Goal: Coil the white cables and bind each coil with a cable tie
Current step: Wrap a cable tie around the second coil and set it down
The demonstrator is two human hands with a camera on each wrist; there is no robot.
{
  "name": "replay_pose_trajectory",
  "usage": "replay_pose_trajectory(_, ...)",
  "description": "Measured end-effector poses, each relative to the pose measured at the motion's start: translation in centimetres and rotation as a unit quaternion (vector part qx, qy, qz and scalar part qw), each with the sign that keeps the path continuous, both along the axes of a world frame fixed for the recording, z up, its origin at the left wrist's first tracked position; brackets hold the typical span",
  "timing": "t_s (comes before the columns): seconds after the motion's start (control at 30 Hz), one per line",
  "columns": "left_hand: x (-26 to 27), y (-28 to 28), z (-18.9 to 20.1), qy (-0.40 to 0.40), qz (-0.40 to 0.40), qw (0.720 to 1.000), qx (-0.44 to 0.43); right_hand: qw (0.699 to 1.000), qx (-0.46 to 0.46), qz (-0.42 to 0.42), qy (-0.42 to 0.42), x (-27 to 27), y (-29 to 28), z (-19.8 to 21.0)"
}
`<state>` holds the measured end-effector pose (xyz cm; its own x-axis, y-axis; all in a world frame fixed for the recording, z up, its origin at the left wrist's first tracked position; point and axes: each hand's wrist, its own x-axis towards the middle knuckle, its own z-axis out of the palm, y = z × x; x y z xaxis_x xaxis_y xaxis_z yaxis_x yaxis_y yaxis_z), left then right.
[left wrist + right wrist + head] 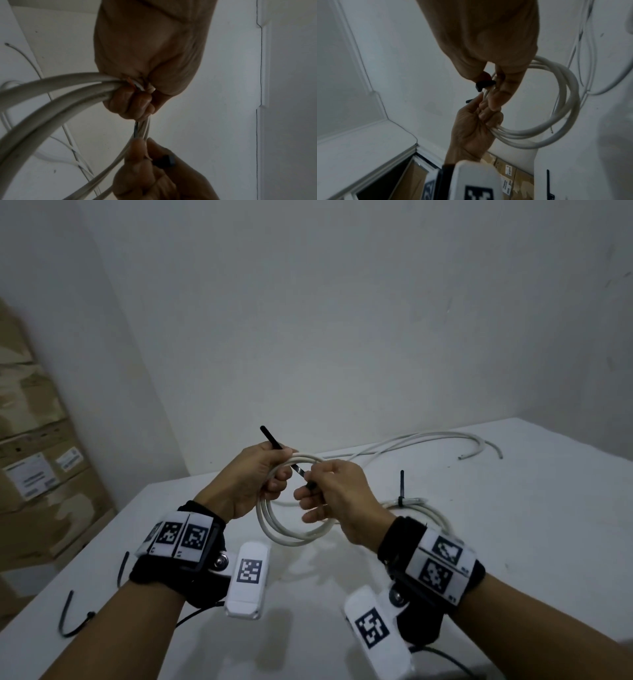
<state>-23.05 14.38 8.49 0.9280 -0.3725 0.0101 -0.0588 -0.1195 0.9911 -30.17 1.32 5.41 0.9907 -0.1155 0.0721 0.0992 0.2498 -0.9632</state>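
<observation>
The coil (291, 518) of white cable hangs in the air above the table (513, 542), held up between both hands just in front of the person. A black tie (286, 458) runs across the top of the loops, its thin tail sticking up past the left hand (250, 477) and its blocky head down at the right hand (339, 501). The left hand is clenched round the bundled strands, fingers curled under them, and the tie passes through that grip too. The right hand pinches the tie's head between thumb and fingertips, right against the cable. Behind and to the right a second coil (421, 508) lies flat on the table, already bound, its tie's tail (401, 484) standing upright. Farther back a loose cable (445, 438) snakes across the tabletop toward the wall. Near the left edge of the table lie two spare ties (73, 625). Cardboard boxes (37, 467) are stacked on the left, beyond the table.
</observation>
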Motion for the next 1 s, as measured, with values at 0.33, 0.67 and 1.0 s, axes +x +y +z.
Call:
replay_pose_trajectory(0.33, 0.1, -0.8, -0.4, -0.058, 0.027, 0.996, 0.065, 0.95, -0.227, 0.048, -0.21, -0.7, -0.4, -1.9)
replay_pose_trajectory(0.67, -1.0, -1.4, -0.8, -0.104, -0.028, 0.991, 0.08, 0.947, -0.22, -0.004, -0.234, -0.2, -1.7, -0.6)
replay_pose_trajectory(1.0, -1.9, -3.0, -1.8, -0.23, -0.001, 0.971, 0.073, 0.96, -0.18, -0.089, -0.196, 0.4, -3.2, 0.5)
